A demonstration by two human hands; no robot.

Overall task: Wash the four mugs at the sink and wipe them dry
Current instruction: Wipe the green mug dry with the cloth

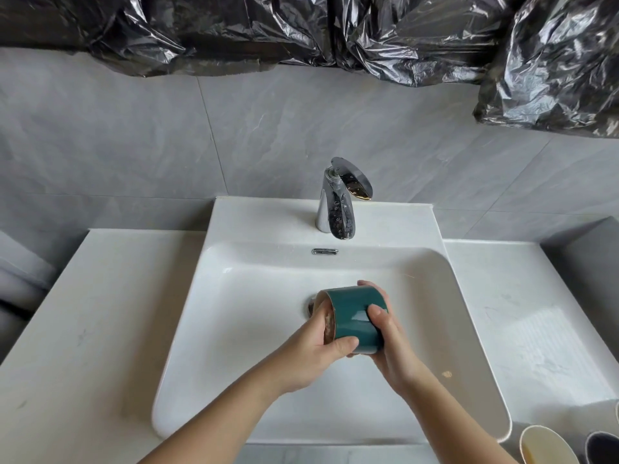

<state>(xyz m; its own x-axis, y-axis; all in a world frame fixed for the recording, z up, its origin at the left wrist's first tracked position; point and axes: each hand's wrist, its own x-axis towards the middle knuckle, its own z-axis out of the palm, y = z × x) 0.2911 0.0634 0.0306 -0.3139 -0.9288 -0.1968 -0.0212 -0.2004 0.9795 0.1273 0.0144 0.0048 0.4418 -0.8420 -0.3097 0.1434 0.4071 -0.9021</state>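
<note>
A cream mug point(549, 445) and a dark mug point(603, 447) are seen at the near right edge. Over the sink point(234, 296), a green mug point(355, 319) is held on its side. It is gripped at its base by the right hand point(392, 346) and at its rim by the left hand point(311, 349), whose fingers point(320, 313) are tucked inside.

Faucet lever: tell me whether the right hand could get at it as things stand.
Probably yes, once it lets go. The right hand grips the green mug over the basin, with the left hand holding it too. Nothing shows between the mug and the faucet lever behind it.
</note>
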